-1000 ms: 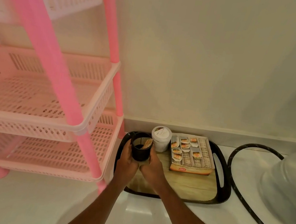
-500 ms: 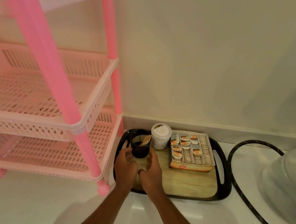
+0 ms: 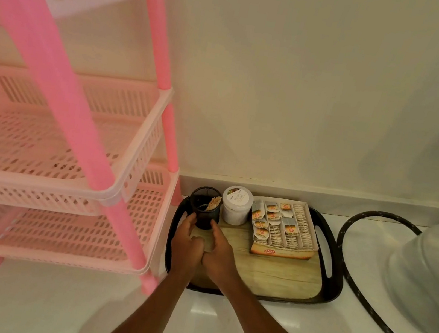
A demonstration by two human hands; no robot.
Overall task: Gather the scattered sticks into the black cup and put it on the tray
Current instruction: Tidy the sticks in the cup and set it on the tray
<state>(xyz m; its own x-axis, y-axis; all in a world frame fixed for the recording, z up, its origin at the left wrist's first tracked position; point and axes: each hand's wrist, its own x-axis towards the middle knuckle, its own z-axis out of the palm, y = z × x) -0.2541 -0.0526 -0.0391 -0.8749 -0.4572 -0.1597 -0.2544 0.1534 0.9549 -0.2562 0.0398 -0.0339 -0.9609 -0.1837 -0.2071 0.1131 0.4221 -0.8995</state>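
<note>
The black mesh cup point(image 3: 205, 207) stands upright in the far left corner of the black-rimmed tray point(image 3: 333, 285), with the tops of several pale sticks point(image 3: 213, 202) leaning inside it. My left hand point(image 3: 187, 243) and my right hand point(image 3: 220, 253) lie side by side on the tray just in front of the cup. Their fingers are loose and point at the cup's base; the fingertips are at or just short of it, holding nothing.
A white lidded tub point(image 3: 236, 208) and an open box of tea bags point(image 3: 282, 226) sit on the tray right of the cup. A pink plastic shelf rack point(image 3: 68, 171) stands close on the left. A black hose point(image 3: 350, 296) and a grey dome point(image 3: 430, 280) lie to the right.
Both hands gripped the cup a second ago. They have let go and drawn back toward me, and the cup now stands on the tray by itself.
</note>
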